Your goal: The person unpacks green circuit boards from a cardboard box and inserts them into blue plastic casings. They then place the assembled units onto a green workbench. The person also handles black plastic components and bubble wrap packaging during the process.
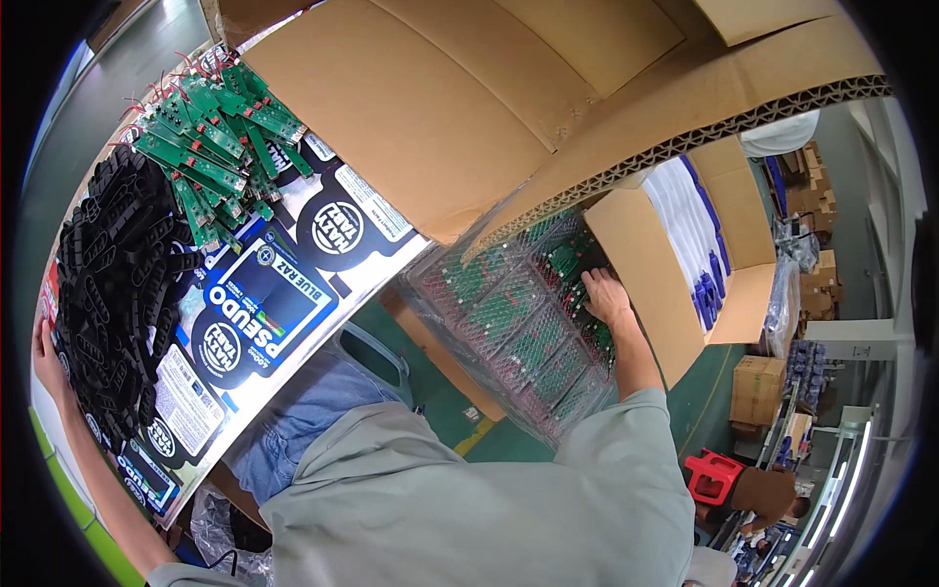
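My right hand (606,296) reaches down into a clear plastic tray (509,338) whose compartments hold green circuit boards (565,260). Its fingers are bent, and the fingertips are among the boards, so what they grip is hidden. At the table's left edge, my left hand (46,354) has its fingers stretched out beside a heap of black plastic housings (122,264); nothing shows in it. Behind that heap lies a pile of long green circuit boards (210,147) with short red wires.
Printed sheets (337,230) cover the table under the piles. A large open cardboard box (421,108) rises at the back. To the right stands an open carton (646,284) with white and blue items. A person (763,497) sits far right near a red stool (712,476).
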